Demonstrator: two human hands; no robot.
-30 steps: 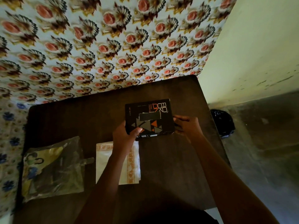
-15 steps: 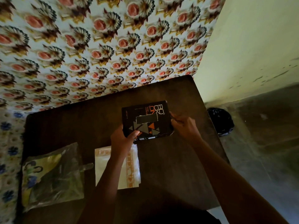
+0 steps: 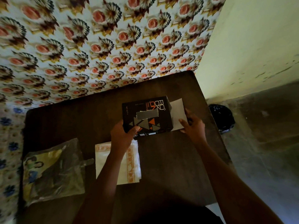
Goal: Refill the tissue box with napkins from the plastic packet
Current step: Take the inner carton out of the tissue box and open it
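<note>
A black tissue box (image 3: 146, 116) with orange lettering and a grey slot on top sits on the dark table (image 3: 169, 167). My left hand (image 3: 123, 133) grips its near left corner. My right hand (image 3: 193, 126) holds the box's white side flap (image 3: 178, 113), which is swung open at the right end. A stack of white napkins with an orange border (image 3: 132, 160) lies near my left forearm, partly hidden by it. The clear plastic packet (image 3: 53, 170) lies at the table's left side.
A floral patterned wall stands behind the table. A plain pale wall is at the right. A black bag (image 3: 222, 118) sits on the floor just past the table's right edge.
The white flap at the box's right end has come open under my right hand. My left hand keeps its grip on the near left corner.
</note>
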